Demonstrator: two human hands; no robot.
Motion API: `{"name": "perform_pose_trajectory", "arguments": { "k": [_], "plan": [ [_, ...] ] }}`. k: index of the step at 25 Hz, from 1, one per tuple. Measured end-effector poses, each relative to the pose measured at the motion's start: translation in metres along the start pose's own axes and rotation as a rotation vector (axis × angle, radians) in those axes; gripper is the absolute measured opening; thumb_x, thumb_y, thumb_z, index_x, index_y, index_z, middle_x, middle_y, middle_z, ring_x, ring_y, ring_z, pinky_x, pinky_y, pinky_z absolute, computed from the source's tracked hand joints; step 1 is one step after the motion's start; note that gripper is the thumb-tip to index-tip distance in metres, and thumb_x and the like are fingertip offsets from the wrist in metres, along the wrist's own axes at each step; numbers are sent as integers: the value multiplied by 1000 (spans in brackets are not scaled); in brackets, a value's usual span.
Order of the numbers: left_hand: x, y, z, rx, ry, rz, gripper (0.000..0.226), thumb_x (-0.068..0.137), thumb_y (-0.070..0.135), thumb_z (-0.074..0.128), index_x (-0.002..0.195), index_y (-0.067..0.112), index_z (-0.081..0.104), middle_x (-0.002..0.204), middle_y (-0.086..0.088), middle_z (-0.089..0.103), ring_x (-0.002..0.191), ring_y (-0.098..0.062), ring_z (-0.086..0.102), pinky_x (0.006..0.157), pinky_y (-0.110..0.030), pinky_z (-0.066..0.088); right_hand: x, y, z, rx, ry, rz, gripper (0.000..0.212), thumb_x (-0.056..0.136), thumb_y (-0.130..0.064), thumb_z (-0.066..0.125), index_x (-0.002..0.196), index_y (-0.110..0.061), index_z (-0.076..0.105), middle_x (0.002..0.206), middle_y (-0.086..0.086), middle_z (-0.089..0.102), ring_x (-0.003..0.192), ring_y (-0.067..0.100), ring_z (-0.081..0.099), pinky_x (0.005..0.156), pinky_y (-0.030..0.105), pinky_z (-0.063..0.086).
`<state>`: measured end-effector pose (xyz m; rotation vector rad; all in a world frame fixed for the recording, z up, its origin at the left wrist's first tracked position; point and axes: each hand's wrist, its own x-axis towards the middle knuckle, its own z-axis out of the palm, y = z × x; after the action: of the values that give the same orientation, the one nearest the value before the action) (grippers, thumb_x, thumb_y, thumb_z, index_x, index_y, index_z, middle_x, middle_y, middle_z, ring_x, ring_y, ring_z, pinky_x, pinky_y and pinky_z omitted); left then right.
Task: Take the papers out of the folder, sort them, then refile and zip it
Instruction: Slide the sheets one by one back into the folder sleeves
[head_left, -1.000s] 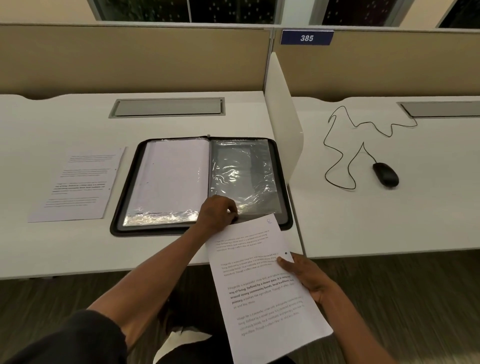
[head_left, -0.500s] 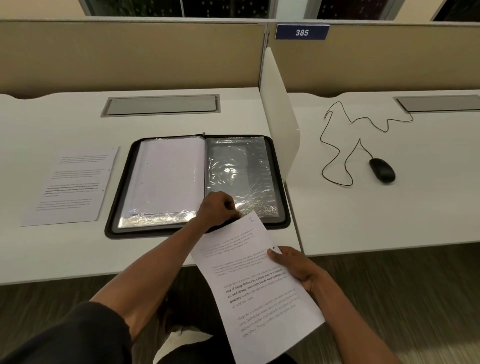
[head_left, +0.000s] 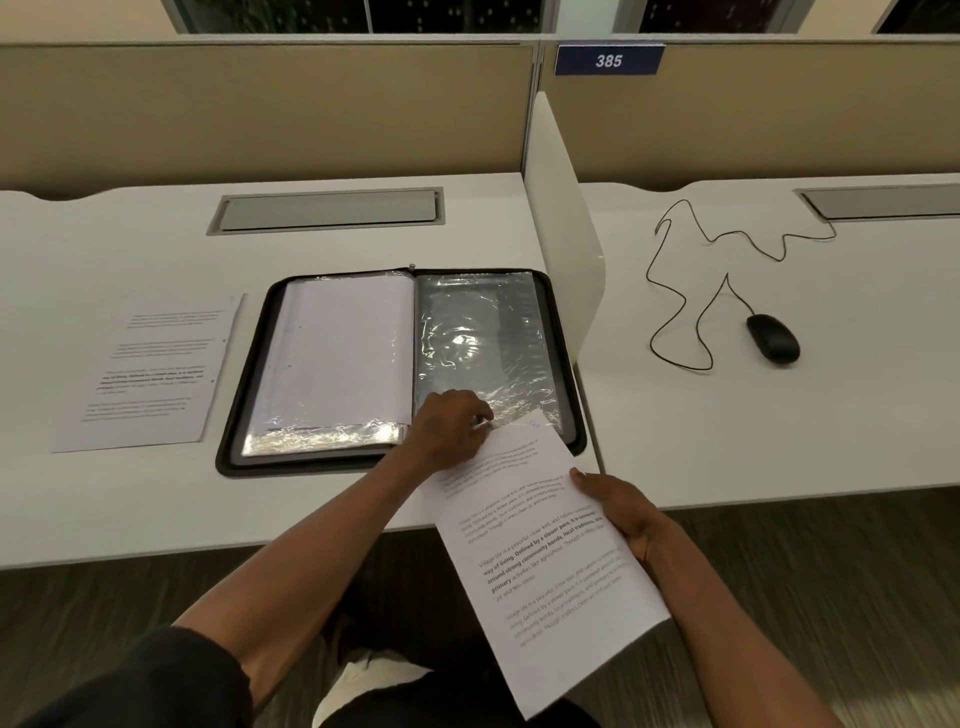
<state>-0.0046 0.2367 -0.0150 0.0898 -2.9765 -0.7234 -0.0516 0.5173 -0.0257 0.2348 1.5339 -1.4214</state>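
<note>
A printed sheet (head_left: 545, 561) is gripped along its right edge by the right hand (head_left: 621, 512), nearest the viewer and overhanging the desk edge in front of the zip folder (head_left: 400, 364). Its top corner now lies over the folder's near right rim; a second ago it sat lower, further out from the rim. The sheet is judged to be on its way back into a sleeve, so refiling appears begun.

The left hand (head_left: 452, 428) is curled at the near edge of the empty right-hand plastic sleeve (head_left: 483, 343), seemingly pinching the sleeve's mouth; the exact contact cannot be told. Its place is much as before.

The folder lies open and flat on the white desk (head_left: 130, 504), unzipped. In its left half a filled sleeve (head_left: 337, 358) is seen. Left of the folder, a second printed sheet (head_left: 150, 371) rests on the desk, unchanged. Beyond the white divider (head_left: 563, 234), right of the folder, a wired mouse (head_left: 772, 338) is noted.
</note>
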Motion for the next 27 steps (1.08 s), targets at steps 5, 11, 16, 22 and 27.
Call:
{"name": "perform_pose_trajectory", "arguments": {
  "k": [5,11,16,22,27],
  "plan": [
    [-17,4,15,155,167,9,23,85,20,70,108,19,74,102,0,72,90,-21,63,81,-39,47,0,4,-3,75,22,25,46,98,-32,59,126,4,62,120,29,67,115,49,62,104,62,45],
    [-20,1,23,169,187,-19,17,92,18,60,99,18,76,88,1,73,80,-21,64,77,-36,45,-2,3,12,63,29,9,40,99,-32,59,122,1,66,115,24,71,108,44,68,101,59,50],
    [-18,4,20,190,164,-10,15,92,15,57,96,14,71,73,-2,70,69,-26,61,70,-35,42,0,0,22,-5,102,-62,37,99,-34,60,117,-2,69,107,18,75,102,39,71,98,57,53],
    [-22,1,23,175,127,79,7,90,13,59,90,19,61,75,2,62,66,-21,51,71,-37,44,-2,-4,24,14,154,-64,34,101,-34,57,115,-5,69,103,16,77,96,36,74,88,49,59],
    [-39,14,28,205,228,11,11,87,21,68,92,13,74,96,-3,59,90,-23,52,74,-40,48,-6,-5,29,61,179,-64,29,101,-33,58,111,-8,70,99,14,77,90,32,75,74,40,60]
  ]
}}
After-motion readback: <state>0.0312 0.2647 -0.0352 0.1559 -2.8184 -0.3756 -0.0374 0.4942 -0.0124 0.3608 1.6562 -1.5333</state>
